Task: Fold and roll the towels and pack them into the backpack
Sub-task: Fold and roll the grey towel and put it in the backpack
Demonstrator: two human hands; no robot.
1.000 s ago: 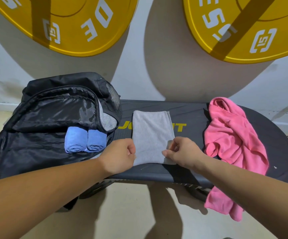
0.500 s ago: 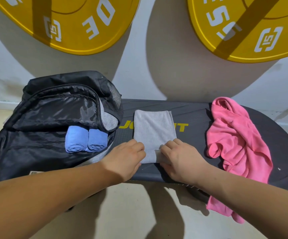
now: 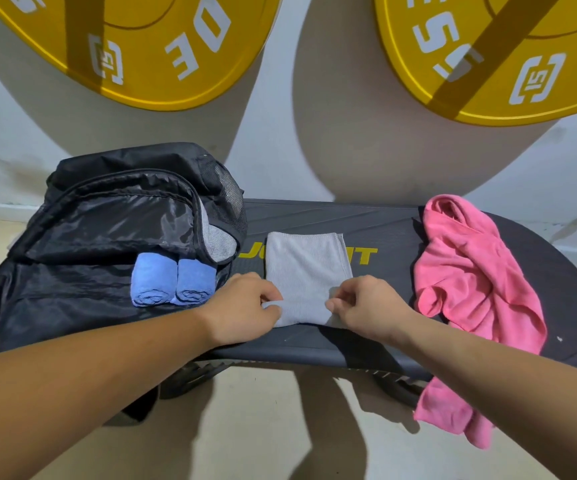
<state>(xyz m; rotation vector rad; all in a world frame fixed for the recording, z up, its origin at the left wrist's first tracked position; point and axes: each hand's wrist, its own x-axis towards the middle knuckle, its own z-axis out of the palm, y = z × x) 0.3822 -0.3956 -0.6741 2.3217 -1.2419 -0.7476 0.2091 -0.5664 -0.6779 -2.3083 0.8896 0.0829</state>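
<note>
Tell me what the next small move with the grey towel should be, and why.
Probably roll its near edge away from you. The left hand and right hand each pinch a near corner of the grey towel, which lies folded flat, and two blue towels already sit rolled in the backpack.

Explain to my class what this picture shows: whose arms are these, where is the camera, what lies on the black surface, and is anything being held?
There is no machine here. A person wears one camera on the head, and it looks down at their own two bare arms. The left hand and the right hand each pinch a near corner of the folded grey towel, which lies flat on a black bench. On the left, an open black backpack holds two blue rolled towels side by side. On the right, a pink towel lies crumpled, partly hanging over the bench's front edge. Two yellow weight plates show at the top of the picture.
</note>
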